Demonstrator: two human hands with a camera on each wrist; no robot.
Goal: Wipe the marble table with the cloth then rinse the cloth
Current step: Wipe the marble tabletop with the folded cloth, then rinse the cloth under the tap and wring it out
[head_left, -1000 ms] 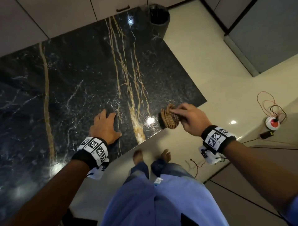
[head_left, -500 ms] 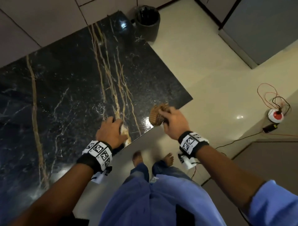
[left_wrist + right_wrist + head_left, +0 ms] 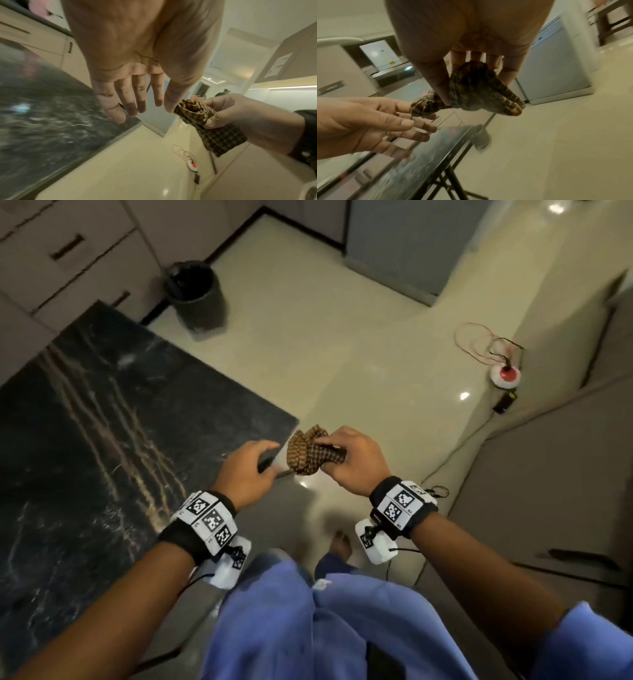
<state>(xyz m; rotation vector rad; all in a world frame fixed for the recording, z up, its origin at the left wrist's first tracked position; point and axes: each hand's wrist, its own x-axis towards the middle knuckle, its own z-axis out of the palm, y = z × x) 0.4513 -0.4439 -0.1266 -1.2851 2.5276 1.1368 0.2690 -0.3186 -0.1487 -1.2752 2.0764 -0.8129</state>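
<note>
The black marble table (image 3: 85, 440) with gold veins fills the left of the head view. My right hand (image 3: 352, 460) grips a bunched brown checked cloth (image 3: 306, 451) in the air just past the table's near right corner. In the left wrist view the cloth (image 3: 202, 115) hangs down from the right hand (image 3: 243, 116). My left hand (image 3: 248, 470) hovers over the table's corner with straight, spread fingers (image 3: 130, 100), its thumb close to the cloth. In the right wrist view the cloth (image 3: 477, 92) sits pinched between thumb and fingers, beside the left hand (image 3: 373, 124).
A dark waste bin (image 3: 195, 292) stands on the cream floor beyond the table's far corner. A red-and-white device with looped wires (image 3: 503, 374) lies on the floor at right. Drawer cabinets (image 3: 68, 254) line the back left; a grey appliance (image 3: 404, 244) stands behind.
The right hand has lifted the cloth off the marble, past the table's corner. The left hand left the tabletop and came up beside the cloth. The view swung right, toward the floor.
</note>
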